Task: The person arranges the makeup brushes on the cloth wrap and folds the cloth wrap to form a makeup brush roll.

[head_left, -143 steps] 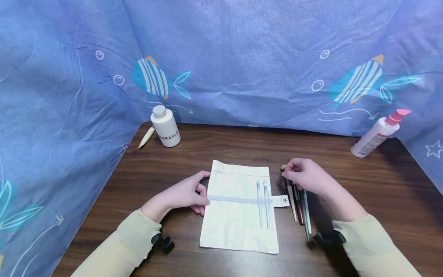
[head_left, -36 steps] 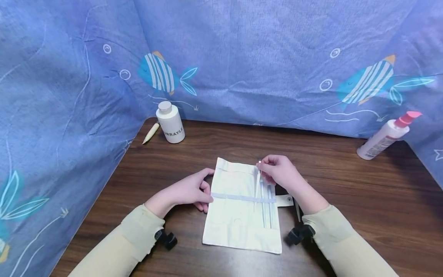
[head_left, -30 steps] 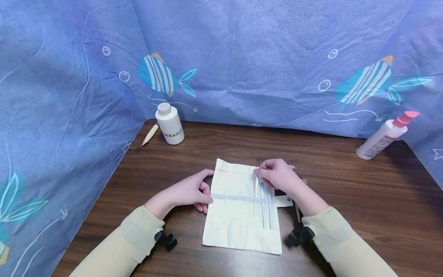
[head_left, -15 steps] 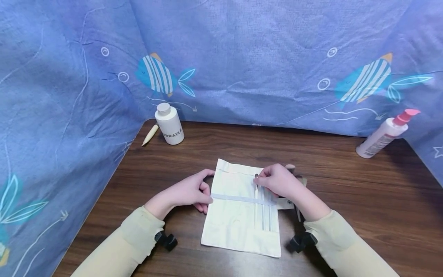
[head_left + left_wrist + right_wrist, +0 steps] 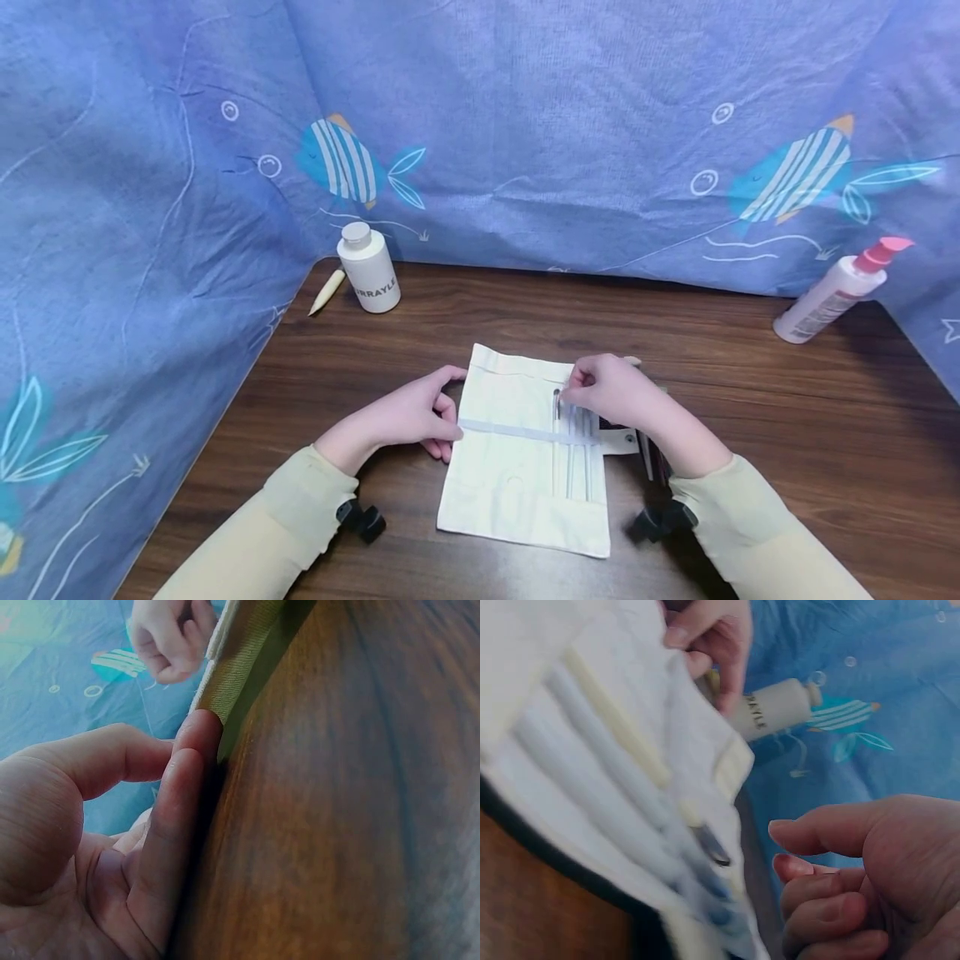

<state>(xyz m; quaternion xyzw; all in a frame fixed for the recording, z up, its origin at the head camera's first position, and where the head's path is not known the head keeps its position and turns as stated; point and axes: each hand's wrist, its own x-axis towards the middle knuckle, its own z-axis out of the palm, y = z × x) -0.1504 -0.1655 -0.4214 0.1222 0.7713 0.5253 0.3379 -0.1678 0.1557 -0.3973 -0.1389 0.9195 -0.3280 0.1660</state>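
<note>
A white cloth brush roll (image 5: 517, 517) lies unfolded on the wooden table. My left hand (image 5: 408, 412) pinches its left edge; in the left wrist view, thumb and fingertips meet at the cloth border (image 5: 206, 690). Under the elastic band (image 5: 498, 428) sits a pale-handled makeup brush (image 5: 556, 467) with a dark tip, left of two slim brushes (image 5: 588, 475). My right hand (image 5: 611, 390) hovers over the roll's upper right, partly covering those two. The right wrist view shows its thumb (image 5: 825, 829) apart from loosely bent fingers, nothing between them.
More brushes (image 5: 645, 454) lie right of the roll, mostly hidden beneath my right forearm, near the snap strap (image 5: 619, 441). At the back stand a white bottle (image 5: 369, 271) beside a pale pointed stick (image 5: 327, 292), and a pink-topped pump bottle (image 5: 832, 296) far right.
My right hand has brought the pale-handled brush from the right-hand pile, slid it down under the band, let go and shifted slightly right. The left hand keeps its hold.
</note>
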